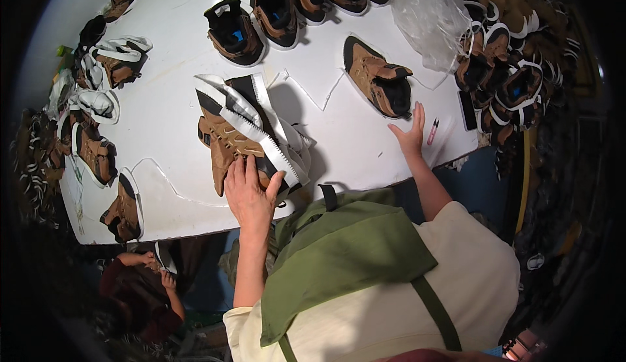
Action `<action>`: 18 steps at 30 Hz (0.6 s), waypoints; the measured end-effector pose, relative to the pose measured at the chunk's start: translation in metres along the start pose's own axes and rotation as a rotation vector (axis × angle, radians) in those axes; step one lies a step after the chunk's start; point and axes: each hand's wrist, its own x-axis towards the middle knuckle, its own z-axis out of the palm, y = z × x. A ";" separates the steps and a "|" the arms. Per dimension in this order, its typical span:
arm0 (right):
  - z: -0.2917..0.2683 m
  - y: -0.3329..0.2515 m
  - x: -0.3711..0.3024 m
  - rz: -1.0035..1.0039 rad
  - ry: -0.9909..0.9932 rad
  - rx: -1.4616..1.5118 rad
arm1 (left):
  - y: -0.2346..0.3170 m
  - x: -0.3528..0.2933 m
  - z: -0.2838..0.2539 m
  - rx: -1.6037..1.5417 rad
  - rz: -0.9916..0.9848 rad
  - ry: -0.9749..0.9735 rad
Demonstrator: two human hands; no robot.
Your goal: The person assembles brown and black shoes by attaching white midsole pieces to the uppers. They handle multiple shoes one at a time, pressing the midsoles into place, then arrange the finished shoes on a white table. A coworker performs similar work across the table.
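Brown shoe upper (225, 143) lies on the white worktop (163, 107) under loose white toothed strips (261, 127). Left hand (251, 189) presses it flat, open. Right hand (411, 134) rests open, empty. One bump could slide the strips off.

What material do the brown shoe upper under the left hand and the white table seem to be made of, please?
The brown shoe upper under the left hand looks like matte suede or nubuck leather, or an imitation: tan, dull, with stitched panels and black and white trim. The white table seems a smooth, hard painted or laminated board: it shows faint sheen and drawn outlines. Neither can be told for sure.
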 end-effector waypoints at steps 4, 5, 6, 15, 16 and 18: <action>0.016 -0.021 0.014 -0.050 0.015 0.030 | 0.000 0.000 -0.001 0.002 0.014 0.013; 0.021 -0.018 0.020 -0.081 0.050 0.050 | 0.000 0.000 -0.002 0.007 0.021 0.016; 0.027 -0.011 0.028 -0.111 0.084 0.072 | -0.001 0.000 -0.002 0.013 0.027 0.020; -0.030 -0.010 0.093 0.085 0.019 0.390 | -0.002 -0.003 0.000 -0.034 0.027 0.090; -0.046 -0.024 0.103 0.099 0.020 0.391 | -0.002 -0.004 0.000 -0.034 0.015 0.099; -0.083 -0.049 0.134 -0.087 -0.025 0.458 | -0.003 -0.007 0.003 -0.032 0.003 0.114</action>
